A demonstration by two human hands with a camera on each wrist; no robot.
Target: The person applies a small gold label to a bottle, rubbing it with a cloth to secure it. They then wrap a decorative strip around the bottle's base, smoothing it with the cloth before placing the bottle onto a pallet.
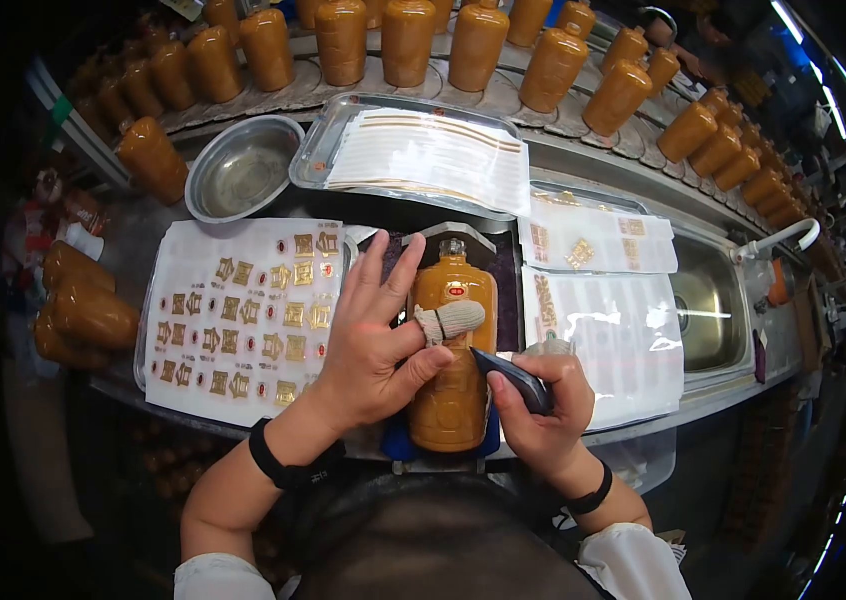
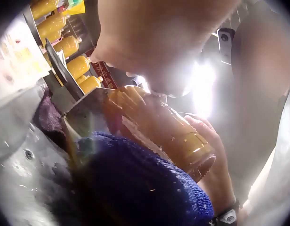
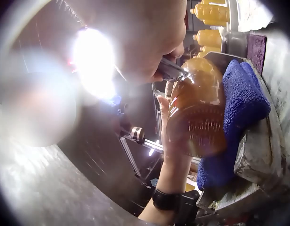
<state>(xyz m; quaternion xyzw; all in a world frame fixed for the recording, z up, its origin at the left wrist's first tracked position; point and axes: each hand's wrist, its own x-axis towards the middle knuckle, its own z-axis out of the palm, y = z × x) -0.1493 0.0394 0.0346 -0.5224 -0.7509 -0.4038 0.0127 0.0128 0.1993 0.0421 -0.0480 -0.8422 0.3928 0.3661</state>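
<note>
A glossy brown bottle (image 1: 448, 410) lies on its back in a cradle, its clear-topped neck pointing away from me. Near its shoulder is a small red and gold oval label (image 1: 456, 292). My left hand (image 1: 373, 350) reaches over from the left, fingers extended, its finger in a ribbed cloth finger cover (image 1: 451, 321) laid across the bottle's front. My right hand (image 1: 555, 405) grips a dark grey, pointed hand tool (image 1: 515, 381), its tip at the bottle just below that covered finger. In the right wrist view the tool (image 3: 172, 69) meets the bottle's surface. A blue towel (image 3: 244, 94) pads the cradle.
Left lies a sheet of gold and red stickers (image 1: 233, 390); right, a sheet of white strips (image 1: 603, 350). Behind are a metal bowl (image 1: 205, 200) and a tray (image 1: 308, 170) of strips. Brown bottles (image 1: 408, 45) line the conveyor. A sink (image 1: 713, 310) stands right.
</note>
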